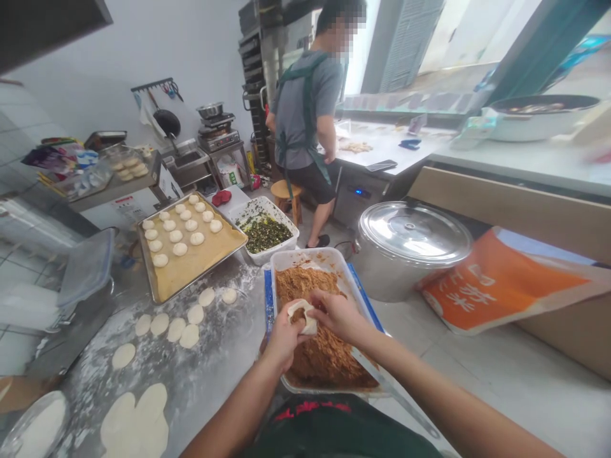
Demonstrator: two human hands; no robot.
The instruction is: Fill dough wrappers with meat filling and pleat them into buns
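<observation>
A round dough wrapper (310,327) with brown filling inside rests in my left hand (281,342), whose fingers curl around it. My right hand (337,314) is closed, its fingertips pinching the wrapper's upper right edge. Part of the filling still shows through the opening. Both hands are above a plastic tub (277,259) of crumbly brown filling (329,356). A long flat metal spatula (398,389) leans over the tub's right side, its handle toward me. On the floured worktop (191,394) to the left lie several flat dough rounds (189,336) and larger overlapping ones (136,423).
A lined tray (210,259) holds rows of shaped dough pieces. Beside it stands a white box (274,253) of chopped green filling. To the right are a lidded steel pot (405,267) and an orange bag (506,280). Ahead, a co-worker (305,108) faces another counter near a wooden stool (286,189).
</observation>
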